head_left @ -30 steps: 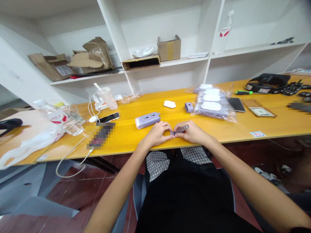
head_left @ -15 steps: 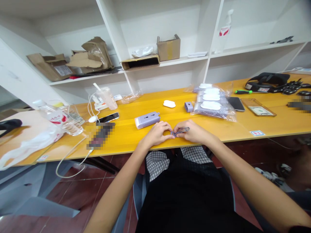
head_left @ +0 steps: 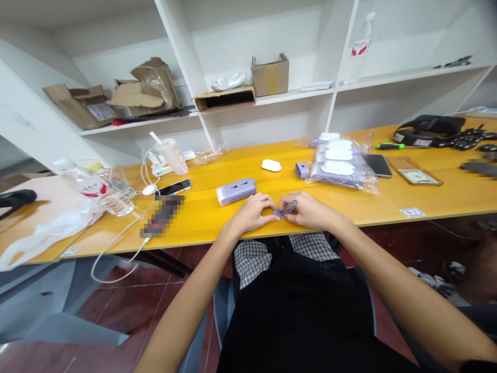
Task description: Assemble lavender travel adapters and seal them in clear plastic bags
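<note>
Both my hands meet at the near edge of the yellow table (head_left: 217, 220). My right hand (head_left: 306, 211) is closed around a small grey ridged tool (head_left: 289, 207), its tip pointing at a tiny lilac part (head_left: 278, 213). My left hand (head_left: 252, 211) pinches that lilac part from the left with curled fingers. Just beyond my left hand lies a lilac power-strip body (head_left: 235, 190). A white oval cap (head_left: 271, 166) and a small lilac block (head_left: 302, 170) sit farther back.
A bag of lilac and white parts (head_left: 337, 168) lies right of centre, then a phone (head_left: 378, 165) and a plastic sleeve with a banknote (head_left: 413, 176). At left are a water bottle (head_left: 93, 189), a white bag (head_left: 46, 228), a phone (head_left: 174, 187) and cables. Shelves with cardboard boxes stand behind.
The grey tool in my right hand has tilted and shows shorter, drawn closer to the lilac part. Both hands have stayed in place.
</note>
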A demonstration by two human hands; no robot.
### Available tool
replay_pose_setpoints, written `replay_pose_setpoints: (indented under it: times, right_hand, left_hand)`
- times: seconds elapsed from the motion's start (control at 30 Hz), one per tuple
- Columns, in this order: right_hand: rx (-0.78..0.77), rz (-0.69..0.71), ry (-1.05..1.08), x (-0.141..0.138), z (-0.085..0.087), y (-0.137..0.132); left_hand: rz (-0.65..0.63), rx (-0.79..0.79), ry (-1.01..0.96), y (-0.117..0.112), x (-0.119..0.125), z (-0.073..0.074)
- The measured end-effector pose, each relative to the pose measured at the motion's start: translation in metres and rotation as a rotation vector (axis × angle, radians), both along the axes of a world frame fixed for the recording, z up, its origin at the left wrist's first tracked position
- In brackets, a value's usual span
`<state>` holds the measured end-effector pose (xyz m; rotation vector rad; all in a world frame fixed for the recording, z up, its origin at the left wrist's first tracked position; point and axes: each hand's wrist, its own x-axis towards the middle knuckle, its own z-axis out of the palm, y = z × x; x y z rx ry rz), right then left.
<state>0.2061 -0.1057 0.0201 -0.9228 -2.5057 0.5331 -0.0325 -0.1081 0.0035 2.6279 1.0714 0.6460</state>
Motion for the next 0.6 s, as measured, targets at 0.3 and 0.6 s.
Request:
replay_pose_setpoints:
  times: [0.3,0.6]
  right_hand:
    - [-0.055,0.008,0.034,-0.0002,-0.0035,0.0022]
    - [-0.148,-0.029,0.192,-0.0037,-0.0059,0.0023]
  left_hand:
    - [-0.011,0.028,0.005,-0.0005,-0.0005,-0.0006]
    - [-0.005,0.032,-0.003,0.0005,-0.0013,-0.0029]
